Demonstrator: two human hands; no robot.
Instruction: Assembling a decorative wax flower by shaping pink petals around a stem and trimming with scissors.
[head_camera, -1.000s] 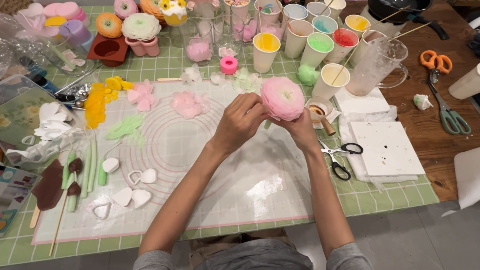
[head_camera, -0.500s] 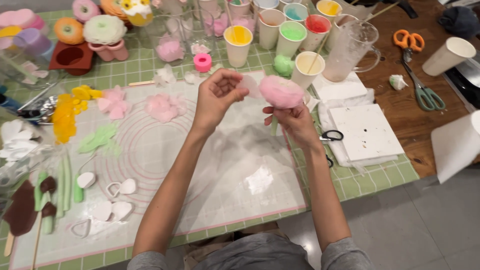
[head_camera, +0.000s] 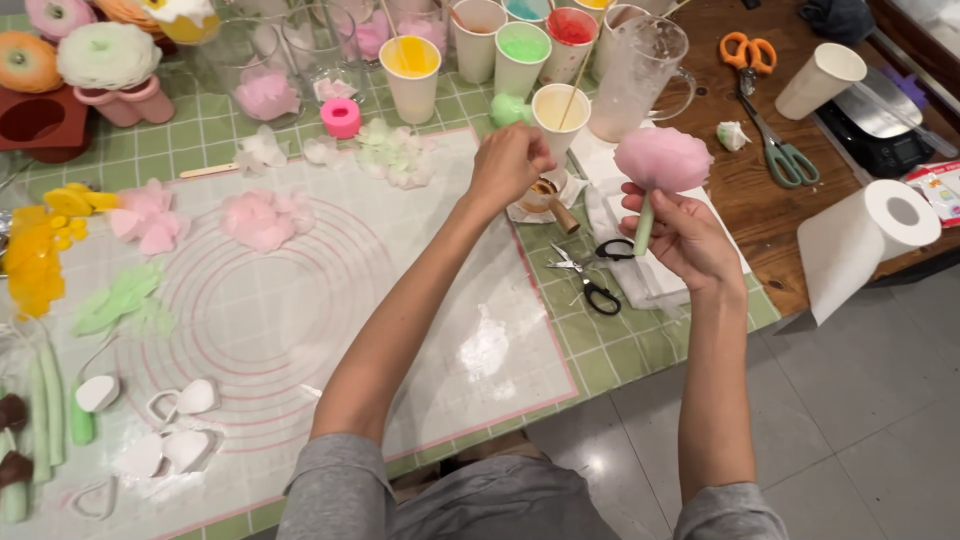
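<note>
- Right hand (head_camera: 685, 235) is clamped on the pale green stem of a pink flower (head_camera: 663, 160), held upright in the air above the white paper sheets (head_camera: 640, 265) at the desk's right side; the bloom is soft-looking and top-heavy for so thin a stem, so a slack grip or a tilt could snap the stem or drop the bloom
- Left hand (head_camera: 510, 165) is curled nearly shut beside a cup of cream-coloured liquid (head_camera: 560, 112) with a stick standing in it; I cannot tell whether the fingers pinch anything. The hands are apart
- The left wrist sits just beside that cup and near the row of paint cups, yellow (head_camera: 411, 72), green (head_camera: 524, 55) and red (head_camera: 571, 35). A careless sweep of the forearm could tip one and flood the silicone mat (head_camera: 300, 300)
- A small brown-handled tool (head_camera: 550, 200) lies on a white dish directly below the left hand; a knock could send it rolling onto the mat
- Small black-handled scissors (head_camera: 590, 280) lie open-bladed below the raised flower. If the bloom is lowered without looking, petals could be nicked
- Loose pink petals (head_camera: 262, 218) and white petals (head_camera: 395, 155) lie unguarded on the mat within reach of the left arm; a dragged sleeve could crush them
- A paper towel roll (head_camera: 865, 240) overhangs the desk edge at the right, near the right elbow; a nudge could send it to the floor
</note>
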